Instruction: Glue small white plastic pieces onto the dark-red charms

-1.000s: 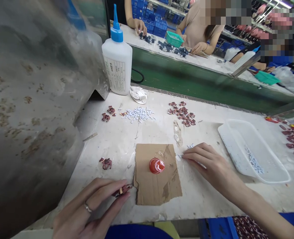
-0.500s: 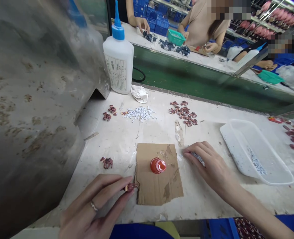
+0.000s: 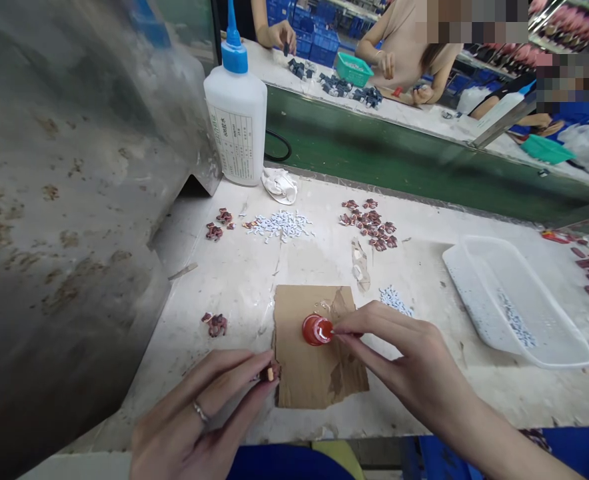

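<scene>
My left hand point(image 3: 199, 413) pinches a small brown figure point(image 3: 270, 372) at the left edge of the cardboard piece point(image 3: 304, 387). On the cardboard stands a small red cup point(image 3: 313, 330). My right hand point(image 3: 404, 347) has thumb and forefinger pressed together at the cup's right rim; what they hold is too small to make out. Behind that hand lies a little heap of pale blue bits point(image 3: 395, 300). One more brown figure point(image 3: 216, 325) rests on the table beyond my left hand.
Farther back are a glue bottle point(image 3: 238, 127), a crumpled white wad point(image 3: 280, 185), a pale bit pile point(image 3: 282, 225) and brown pieces point(image 3: 369, 223). A white tray point(image 3: 519, 300) sits right, a metal housing point(image 3: 74, 200) left. People work across the green partition point(image 3: 349, 133).
My right hand has moved left from the pale bits to the red cup, uncovering the heap. In my left hand the brown figure has been turned.
</scene>
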`<state>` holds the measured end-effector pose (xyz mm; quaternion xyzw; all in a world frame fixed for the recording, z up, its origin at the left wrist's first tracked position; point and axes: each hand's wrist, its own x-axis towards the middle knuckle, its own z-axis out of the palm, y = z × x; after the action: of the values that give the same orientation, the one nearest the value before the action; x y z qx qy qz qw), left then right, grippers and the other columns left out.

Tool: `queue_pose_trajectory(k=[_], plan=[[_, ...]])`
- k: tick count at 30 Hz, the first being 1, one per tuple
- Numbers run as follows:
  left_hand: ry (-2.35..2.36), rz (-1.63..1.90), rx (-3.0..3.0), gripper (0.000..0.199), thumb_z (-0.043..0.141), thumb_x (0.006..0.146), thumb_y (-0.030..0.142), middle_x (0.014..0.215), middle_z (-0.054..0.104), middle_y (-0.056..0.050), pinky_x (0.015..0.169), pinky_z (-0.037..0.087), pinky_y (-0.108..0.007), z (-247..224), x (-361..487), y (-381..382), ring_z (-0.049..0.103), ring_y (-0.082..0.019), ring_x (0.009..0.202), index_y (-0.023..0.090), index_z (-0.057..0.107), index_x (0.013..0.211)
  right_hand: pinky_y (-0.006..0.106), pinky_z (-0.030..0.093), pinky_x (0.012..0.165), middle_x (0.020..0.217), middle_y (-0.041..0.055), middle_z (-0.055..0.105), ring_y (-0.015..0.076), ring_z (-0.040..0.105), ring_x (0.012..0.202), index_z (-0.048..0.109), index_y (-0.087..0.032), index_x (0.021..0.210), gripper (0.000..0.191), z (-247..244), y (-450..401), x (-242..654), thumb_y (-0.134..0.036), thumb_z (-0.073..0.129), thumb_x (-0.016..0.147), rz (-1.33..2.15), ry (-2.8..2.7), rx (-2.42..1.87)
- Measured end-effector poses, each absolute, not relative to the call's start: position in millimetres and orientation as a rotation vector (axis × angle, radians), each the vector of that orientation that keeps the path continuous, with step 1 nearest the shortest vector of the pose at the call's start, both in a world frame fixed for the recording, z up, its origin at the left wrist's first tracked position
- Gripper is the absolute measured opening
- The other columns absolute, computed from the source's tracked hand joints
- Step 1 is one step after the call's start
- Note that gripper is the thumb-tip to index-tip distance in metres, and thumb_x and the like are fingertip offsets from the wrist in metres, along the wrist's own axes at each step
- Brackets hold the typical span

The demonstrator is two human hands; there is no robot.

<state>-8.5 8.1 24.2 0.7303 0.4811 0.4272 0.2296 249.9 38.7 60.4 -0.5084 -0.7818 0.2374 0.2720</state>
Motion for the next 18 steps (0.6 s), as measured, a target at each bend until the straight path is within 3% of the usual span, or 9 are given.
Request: queue_pose_trajectory(k=[5, 12, 18], plan=[[1.335, 1.182, 1.974, 0.022, 0.07, 0.092, 0.018, 0.106, 0.075, 0.006, 0.088, 0.063, -0.015, 22.4, -7.9, 5.6, 0.074, -0.008, 0.089, 0.029, 0.069, 0.111, 0.029, 0.061, 0.07, 0.093, 0.0038, 0.079, 0.018, 0.073, 0.082, 0.074, -0.024, 0.099, 0.019, 59.5, 42.4, 248.4, -0.008, 0.065, 0.095, 0.575, -2.13, -1.334], [1.207, 1.216, 1.942, 0.025, 0.069, 0.092, 0.013, 0.102, 0.073, 0.006, 0.085, 0.061, -0.01, 25.0, 5.7, 9.6, 0.072, -0.004, 0.089, 0.027, 0.067, 0.114, 0.03, 0.061, 0.069, 0.093, 0.0049, 0.078, 0.0194, 0.074, 0.084, 0.074, -0.024, 0.098, 0.022, 64.6, 36.1, 244.9, -0.005, 0.064, 0.093, 0.565, -2.068, -1.287], [1.156, 1.213, 1.933, 0.026, 0.071, 0.092, 0.017, 0.102, 0.075, 0.006, 0.089, 0.058, -0.006, 26.8, 19.1, 7.7, 0.073, -0.003, 0.088, 0.026, 0.066, 0.115, 0.03, 0.064, 0.069, 0.087, 0.0028, 0.078, 0.0184, 0.075, 0.083, 0.073, -0.025, 0.094, 0.021, 71.9, 20.3, 225.9, -0.006, 0.068, 0.089, 0.868, -1.742, -1.186]])
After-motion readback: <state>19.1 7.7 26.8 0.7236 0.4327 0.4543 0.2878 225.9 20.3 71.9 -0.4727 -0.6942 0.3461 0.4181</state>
